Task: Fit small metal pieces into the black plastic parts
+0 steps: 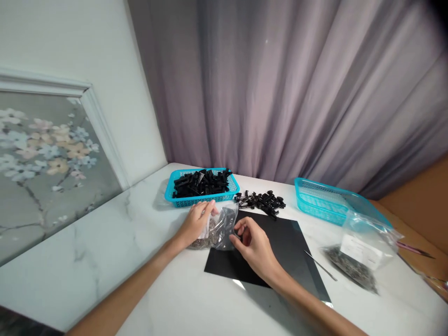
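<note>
Forearms point(119, 291) are reaching in, left hand point(199, 222) holding a plastic bag point(224, 233), right hand point(257, 245) curling, grip unclear, black clips point(203, 183) filling a basket point(196, 201), others point(269, 203) lying loose.

Small items in near bag point(210, 233) too fine to tell apart; print on far bag's label point(361, 251) illegible; right fingertips partly hidden behind the hand point(258, 247); picture frame point(105, 135) cut off at left.

Two hands point(257, 245), two baskets point(196, 201), two bags point(226, 231), one black sheet point(289, 247)
</note>
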A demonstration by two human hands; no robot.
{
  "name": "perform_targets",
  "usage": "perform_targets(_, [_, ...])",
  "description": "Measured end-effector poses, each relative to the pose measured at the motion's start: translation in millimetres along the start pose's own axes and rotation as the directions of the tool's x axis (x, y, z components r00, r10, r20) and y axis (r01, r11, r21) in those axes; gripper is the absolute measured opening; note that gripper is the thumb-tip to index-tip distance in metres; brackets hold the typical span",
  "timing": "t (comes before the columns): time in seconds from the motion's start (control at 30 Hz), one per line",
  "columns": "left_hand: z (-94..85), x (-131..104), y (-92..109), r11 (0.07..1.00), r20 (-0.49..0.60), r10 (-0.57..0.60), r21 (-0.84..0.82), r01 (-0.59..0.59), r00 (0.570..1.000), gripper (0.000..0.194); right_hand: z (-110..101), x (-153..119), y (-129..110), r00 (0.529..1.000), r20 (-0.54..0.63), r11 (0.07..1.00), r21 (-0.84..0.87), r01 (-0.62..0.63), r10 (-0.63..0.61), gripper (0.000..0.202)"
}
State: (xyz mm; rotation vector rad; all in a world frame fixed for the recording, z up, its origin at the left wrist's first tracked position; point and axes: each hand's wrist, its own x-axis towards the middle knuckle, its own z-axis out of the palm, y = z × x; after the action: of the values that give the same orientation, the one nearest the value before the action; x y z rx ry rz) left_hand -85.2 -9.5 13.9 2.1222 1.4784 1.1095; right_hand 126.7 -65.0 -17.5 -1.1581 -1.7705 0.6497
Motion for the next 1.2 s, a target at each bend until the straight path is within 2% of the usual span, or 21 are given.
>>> perform_targets(0.1, [-2.1,-2,5,0.998,-0.035,-0.001,-0.063,-0.001,0.999,0.051,-1,-1,1,0.996,0.057,0.997,-0.021,0.074,-0.073,0.014])
perform_targets(0.2, [-4.4,-4,11,0.994,-0.038,0.01,-0.108,-0.014,0.999,0.049,-2,1,7,0.997,0.035,0.992,-0.106,0.071,-0.068,0.019])
perform_targets(0.27, [-5.1,-5,14,0.991,-0.03,0.016,-0.132,-0.02,0.999,0.048,-2,2,9,0.994,0.092,0.986,-0.15,0.067,-0.054,0.021])
perform_targets(0.37, [-3.9,-7,17,0.986,-0.016,0.015,-0.166,-0.018,1.0,0.046,1,4,11,0.981,0.178,0.989,-0.113,0.092,-0.071,0.024])
perform_targets(0.47, [-1.4,-9,19,0.981,-0.013,0.004,-0.196,-0.006,1.0,0.046,6,7,14,0.98,0.178,0.993,-0.052,0.104,-0.093,0.026])
perform_targets(0.63, [1.3,-10,23,0.983,-0.005,0.004,-0.183,-0.005,1.0,0.045,12,16,21,0.982,0.183,0.999,-0.011,0.049,-0.047,0.03])
perform_targets(0.73, [0.8,-8,26,0.992,0.002,0.003,-0.123,-0.003,1.0,0.044,12,18,21,0.973,0.226,0.999,-0.004,0.054,-0.052,0.032])
perform_targets(0.83, [-4.1,-9,26,1.0,-0.03,-0.025,0.012,0.025,0.999,0.037,10,17,18,0.969,0.24,0.997,0.064,0.05,-0.064,0.032])
perform_targets(0.97, [-18.1,-16,17,0.947,-0.091,-0.165,0.264,0.184,0.982,0.031,5,16,17,0.988,0.146,0.988,0.153,0.027,-0.05,0.03])
perform_targets(1.07, [-25.9,-25,12,0.872,-0.05,-0.304,0.387,0.299,0.951,0.042,1,16,18,0.993,0.115,0.964,0.265,0.003,-0.034,0.031])
perform_targets(1.2, [-25.1,-29,15,0.831,0.035,-0.376,0.454,0.32,0.926,0.05,0,16,17,0.995,0.092,0.896,0.436,-0.078,0.042,0.035])
